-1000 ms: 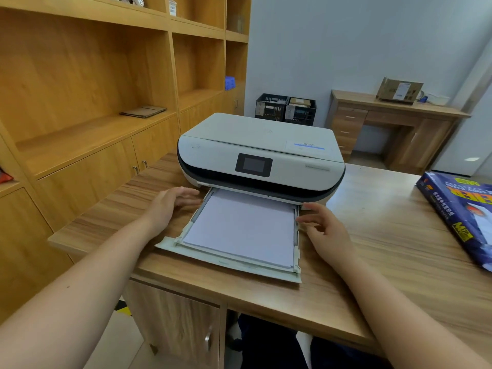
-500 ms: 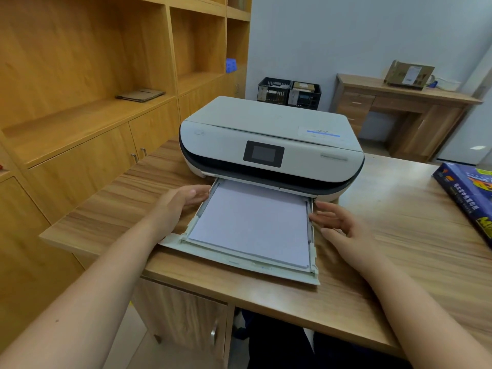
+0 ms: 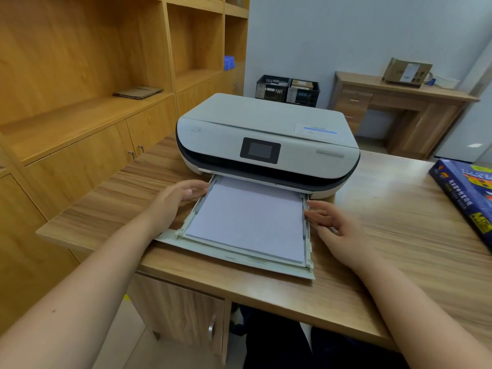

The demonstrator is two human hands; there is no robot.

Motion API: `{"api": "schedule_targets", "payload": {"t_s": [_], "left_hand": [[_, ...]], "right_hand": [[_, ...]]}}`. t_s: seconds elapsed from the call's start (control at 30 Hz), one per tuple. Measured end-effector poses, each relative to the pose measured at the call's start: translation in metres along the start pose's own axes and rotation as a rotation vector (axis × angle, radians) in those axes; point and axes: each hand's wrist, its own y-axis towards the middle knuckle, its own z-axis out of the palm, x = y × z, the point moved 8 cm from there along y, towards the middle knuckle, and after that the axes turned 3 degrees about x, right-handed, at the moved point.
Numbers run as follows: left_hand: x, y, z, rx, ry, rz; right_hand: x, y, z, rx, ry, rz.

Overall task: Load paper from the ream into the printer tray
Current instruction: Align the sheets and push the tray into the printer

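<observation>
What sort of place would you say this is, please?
Most likely a small office: a printer on a wooden desk, wall shelving with cabinets, and a paper ream.

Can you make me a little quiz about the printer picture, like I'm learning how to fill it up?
1. True or false: the paper stack already lies in the pulled-out printer tray.
2. Where do the hands sit? A) both on top of the printer; B) left hand and right hand at the tray's two sides; C) both holding the ream.
3. Fill in: the blue ream package lies on the desk to the ____ of the printer, from the person's side.

Key: 1 true. 2 B. 3 right.
</observation>
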Motion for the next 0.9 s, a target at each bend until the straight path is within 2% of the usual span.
{"api": "schedule_targets", "payload": {"t_s": [0.17, 0.27, 0.43, 0.57, 0.7, 0.9], "left_hand": [[0.027, 0.016, -0.019, 0.107, -0.043, -0.138], [0.008, -0.006, -0.010, 0.061, 0.090, -0.094], [-0.036, -0.049, 0.038, 0.089, 0.677, 0.187], [-0.039, -0.060, 0.064, 0.109, 1.093, 0.250], [-0.035, -0.057, 0.070, 0.124, 1.199, 0.181], [-0.044, -0.041, 0.063, 0.033, 1.227, 0.184]], "right_hand": [[0.016, -0.002, -0.007, -0.097, -0.063, -0.070], [0.027, -0.008, -0.006, -0.123, -0.165, -0.205], [0.054, -0.019, 0.019, 0.029, -0.248, -0.476], [0.070, -0.032, 0.041, 0.169, -0.492, -0.667], [0.076, -0.037, 0.050, 0.183, -0.647, -0.712], [0.080, -0.036, 0.032, 0.000, -0.495, -0.690]]}}
